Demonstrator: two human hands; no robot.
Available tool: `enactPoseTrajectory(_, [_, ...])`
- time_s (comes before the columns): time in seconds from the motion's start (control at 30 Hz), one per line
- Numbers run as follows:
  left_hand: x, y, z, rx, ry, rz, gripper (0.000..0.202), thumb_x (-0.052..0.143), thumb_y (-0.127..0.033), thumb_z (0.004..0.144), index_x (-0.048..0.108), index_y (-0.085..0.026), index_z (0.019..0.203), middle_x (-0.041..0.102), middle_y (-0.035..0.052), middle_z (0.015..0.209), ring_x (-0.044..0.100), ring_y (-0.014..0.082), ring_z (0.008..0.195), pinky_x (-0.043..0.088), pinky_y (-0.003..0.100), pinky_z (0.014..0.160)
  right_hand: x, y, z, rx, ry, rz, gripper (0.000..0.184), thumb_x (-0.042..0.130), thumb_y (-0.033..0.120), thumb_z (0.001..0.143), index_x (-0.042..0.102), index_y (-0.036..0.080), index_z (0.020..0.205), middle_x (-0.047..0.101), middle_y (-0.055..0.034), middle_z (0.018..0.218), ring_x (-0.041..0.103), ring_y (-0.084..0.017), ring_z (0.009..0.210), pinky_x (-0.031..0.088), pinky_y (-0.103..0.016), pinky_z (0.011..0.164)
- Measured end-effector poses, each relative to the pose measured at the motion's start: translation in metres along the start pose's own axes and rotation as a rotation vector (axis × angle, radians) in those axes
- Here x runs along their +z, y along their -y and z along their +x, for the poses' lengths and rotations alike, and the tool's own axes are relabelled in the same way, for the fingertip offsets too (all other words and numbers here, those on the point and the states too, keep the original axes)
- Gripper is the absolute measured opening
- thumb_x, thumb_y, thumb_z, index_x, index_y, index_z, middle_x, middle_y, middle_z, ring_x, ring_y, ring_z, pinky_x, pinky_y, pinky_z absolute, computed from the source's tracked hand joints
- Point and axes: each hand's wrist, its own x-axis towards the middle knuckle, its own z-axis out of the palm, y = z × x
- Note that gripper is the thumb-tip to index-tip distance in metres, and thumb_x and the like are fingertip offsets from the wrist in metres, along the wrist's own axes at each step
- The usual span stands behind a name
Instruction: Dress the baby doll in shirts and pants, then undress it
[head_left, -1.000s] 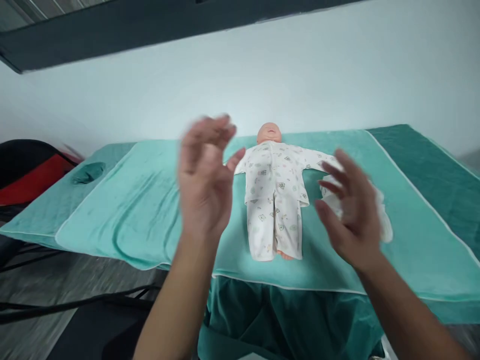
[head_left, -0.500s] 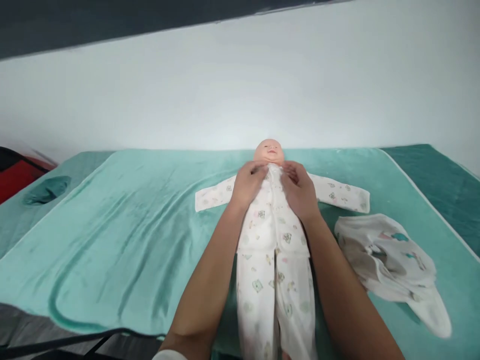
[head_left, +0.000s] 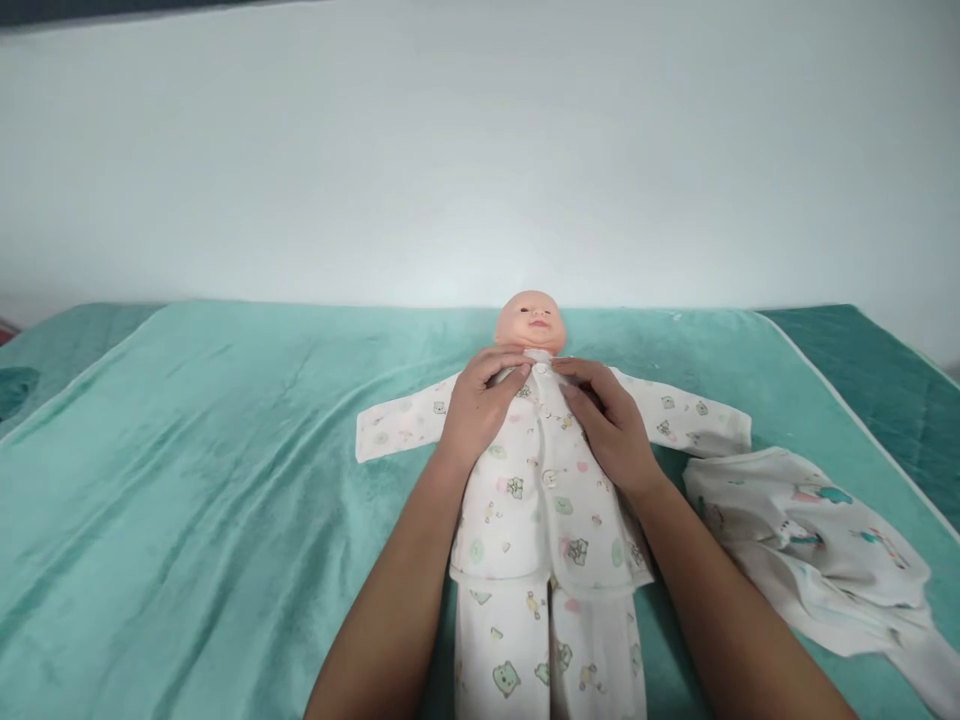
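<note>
A baby doll (head_left: 531,320) lies on its back, its head toward the wall. It wears a white printed baby shirt (head_left: 517,520) with long sleeves spread to both sides, over matching trousers (head_left: 502,650). Buttons run down the shirt's front. At the collar, my left hand (head_left: 484,400) pinches the shirt edge between thumb and fingers. My right hand (head_left: 611,420) has its fingertips on the opposite side of the collar, thumb bent in on the cloth; the exact grip is partly hidden. The trouser ends lie below the view.
A crumpled white printed baby garment (head_left: 817,550) lies right of the doll, close to my right forearm. Beneath everything is a light green blanket (head_left: 225,480), with a darker green mat (head_left: 877,380) showing at the right. A white wall (head_left: 450,150) rises behind.
The view has moved closer and tilted down, so the doll appears larger. My hands remain at the collar, and more of the shirt's upper front shows between them.
</note>
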Motion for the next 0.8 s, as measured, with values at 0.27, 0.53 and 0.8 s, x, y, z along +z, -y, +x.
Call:
enactPoseTrajectory(0.27, [0.001,0.002,0.0,-0.006,-0.01,-0.046,0.01,0.067,-0.026,0.087,0.077,-0.027,0.09,0.071,0.0023,0.118,0.064,0.0194,0.118,0.046,0.038,0.11,-0.002,0.01,-0.002,-0.13,0.103,-0.086,0.03,0.049,0.031,0.101,0.064,0.034,0.127,0.063,-0.0022,0.137,0.053,-0.023,0.132,0.039,-0.05,0.116])
enactPoseTrajectory(0.53, [0.001,0.002,-0.003,-0.014,-0.001,-0.052,0.012,0.067,-0.027,0.087,0.079,-0.029,0.091,0.072,0.0015,0.119,0.064,0.0198,0.119,0.046,0.038,0.111,-0.004,0.012,-0.003,-0.118,0.13,-0.166,0.033,0.043,0.034,0.103,0.063,0.034,0.13,0.058,-0.0018,0.144,0.049,-0.024,0.136,0.038,-0.053,0.117])
enactPoseTrajectory(0.8, [0.001,-0.003,-0.004,-0.028,0.032,0.011,0.018,0.065,-0.023,0.088,0.08,-0.032,0.093,0.071,0.0002,0.123,0.061,0.021,0.124,0.042,0.04,0.114,-0.01,0.008,-0.002,-0.03,0.277,-0.215,0.033,0.04,0.038,0.104,0.054,0.035,0.134,0.045,-0.0005,0.156,0.031,-0.024,0.149,0.026,-0.056,0.122])
